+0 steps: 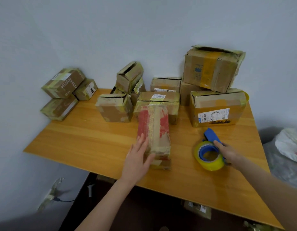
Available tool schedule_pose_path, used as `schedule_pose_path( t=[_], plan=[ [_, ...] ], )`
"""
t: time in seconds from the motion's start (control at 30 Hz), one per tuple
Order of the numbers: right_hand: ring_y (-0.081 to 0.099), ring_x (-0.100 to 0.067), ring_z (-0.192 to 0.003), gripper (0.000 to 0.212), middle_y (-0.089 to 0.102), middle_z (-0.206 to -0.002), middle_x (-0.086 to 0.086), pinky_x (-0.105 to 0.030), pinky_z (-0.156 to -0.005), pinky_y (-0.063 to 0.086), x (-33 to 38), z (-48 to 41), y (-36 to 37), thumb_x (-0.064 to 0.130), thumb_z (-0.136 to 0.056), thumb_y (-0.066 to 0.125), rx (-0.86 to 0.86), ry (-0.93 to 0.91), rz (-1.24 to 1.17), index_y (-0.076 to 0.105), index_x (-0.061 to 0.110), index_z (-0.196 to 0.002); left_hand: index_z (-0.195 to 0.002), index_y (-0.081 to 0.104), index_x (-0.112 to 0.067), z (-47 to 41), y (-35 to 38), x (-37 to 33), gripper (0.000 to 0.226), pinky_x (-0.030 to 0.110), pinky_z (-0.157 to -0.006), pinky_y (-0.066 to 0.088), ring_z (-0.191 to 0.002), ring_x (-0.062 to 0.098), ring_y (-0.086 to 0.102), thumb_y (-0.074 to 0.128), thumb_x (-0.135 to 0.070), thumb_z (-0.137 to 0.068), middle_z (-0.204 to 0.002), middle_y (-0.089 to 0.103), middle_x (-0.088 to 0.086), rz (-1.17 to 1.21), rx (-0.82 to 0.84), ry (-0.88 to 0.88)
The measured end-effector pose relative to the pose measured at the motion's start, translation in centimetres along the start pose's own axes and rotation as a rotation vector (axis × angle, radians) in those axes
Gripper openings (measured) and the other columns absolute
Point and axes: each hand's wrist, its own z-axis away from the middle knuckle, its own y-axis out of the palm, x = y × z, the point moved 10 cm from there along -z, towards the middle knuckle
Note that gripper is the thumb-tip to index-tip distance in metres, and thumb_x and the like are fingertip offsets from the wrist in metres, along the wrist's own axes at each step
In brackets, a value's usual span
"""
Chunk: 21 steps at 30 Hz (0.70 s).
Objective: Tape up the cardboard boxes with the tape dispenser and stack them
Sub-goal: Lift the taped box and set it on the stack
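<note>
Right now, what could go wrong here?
The left hand only rests flat on the red box, so it may slide when the right hand brings the dispenser across it. The top box at the back right sits tilted on its stack; a jolt to the table might tip it off.

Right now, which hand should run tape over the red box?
Right. The right hand grips the tape dispenser beside the red box; the left hand lies flat on that box, probably best left steadying it.
</note>
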Motion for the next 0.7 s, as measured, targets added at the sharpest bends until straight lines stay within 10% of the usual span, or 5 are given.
schedule_pose_path(
  t=[0.13,0.37,0.5,0.7],
  plan=[
    [0.049,-0.032,-0.122,0.064,0.045,-0.142,-0.016,-0.043,-0.097,0.044,6.1,3.5,-1.0,0.047,-0.098,0.045,-0.211,-0.329,0.550,0.032,0.009,-0.149,-0.151,0.025,-0.016,1.2,-2.8,3.6,0.060,0.034,-0.111,0.032,-0.145,0.016,0.020,0.040,-0.039,-0.098,-0.160,0.012,-0.004,0.065,-0.142,-0.177],
    [0.043,-0.024,-0.134,0.079,0.038,-0.153,-0.004,-0.036,-0.107,0.041,10.7,12.7,14.8,0.045,-0.100,0.042,0.166,-0.466,0.256,-0.003,0.011,-0.155,-0.153,0.012,-0.013,-0.5,1.4,4.1,0.081,0.038,-0.112,0.033,-0.140,0.024,0.032,0.044,-0.056,-0.093,-0.156,0.027,0.007,0.289,-0.006,-0.412],
    [0.057,-0.028,-0.116,0.079,0.048,-0.142,-0.004,-0.048,-0.091,0.052,10.5,11.3,16.6,0.041,-0.100,0.044,0.081,-0.456,0.151,-0.008,0.017,-0.155,-0.151,0.015,-0.012,-1.2,3.0,4.8,0.086,0.045,-0.102,0.043,-0.130,0.028,0.042,0.056,-0.055,-0.088,-0.146,0.040,0.012,0.354,-0.021,-0.453],
    [0.042,-0.026,-0.134,0.068,0.034,-0.154,-0.004,-0.043,-0.108,0.040,10.7,11.2,16.6,0.033,-0.103,0.039,0.080,-0.507,0.125,0.001,0.015,-0.155,-0.154,0.009,-0.012,-0.7,2.5,4.9,0.069,0.037,-0.111,0.034,-0.138,0.024,0.034,0.047,-0.031,-0.099,-0.153,0.033,0.007,0.470,-0.037,-0.428]
  ],
)
